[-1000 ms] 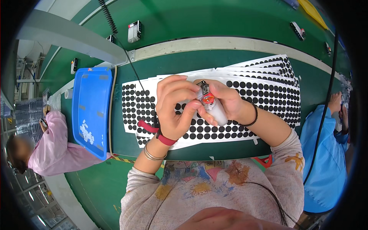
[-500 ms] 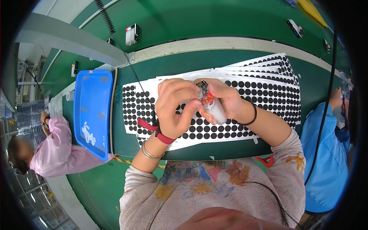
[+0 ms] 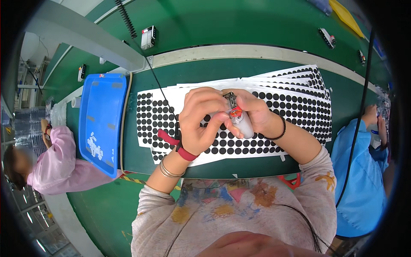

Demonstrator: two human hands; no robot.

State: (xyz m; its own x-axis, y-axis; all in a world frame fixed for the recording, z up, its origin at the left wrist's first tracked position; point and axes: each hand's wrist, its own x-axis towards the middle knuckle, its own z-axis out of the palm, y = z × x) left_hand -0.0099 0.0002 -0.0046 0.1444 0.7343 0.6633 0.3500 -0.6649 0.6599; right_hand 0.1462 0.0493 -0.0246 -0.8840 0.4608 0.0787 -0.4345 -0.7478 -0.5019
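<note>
A small white rounded device (image 3: 244,127) with a round red-orange part and a black and clear piece at its far end is held in front of me, above the dotted sheets (image 3: 214,143). My right hand (image 3: 257,112) is closed around its right side, thumb near the black end. From the left, my left hand (image 3: 200,118) curls its fingers against the device, its thumb beside the red part. The left fingertips are partly hidden, so any small piece in them cannot be made out. The stacked white sheets carry rows of black round stickers.
A blue tray (image 3: 102,115) with small white pieces (image 3: 94,146) stands at the left. Beyond a pale rail, similar devices (image 3: 148,37) lie on the green surface. Dark cables hang at both sides. People in pink (image 3: 58,165) and blue (image 3: 357,180) sit to either side.
Both hands and the device have shifted very slightly right in view, the grip staying the same. The surroundings have moved a little as the view shifted.
</note>
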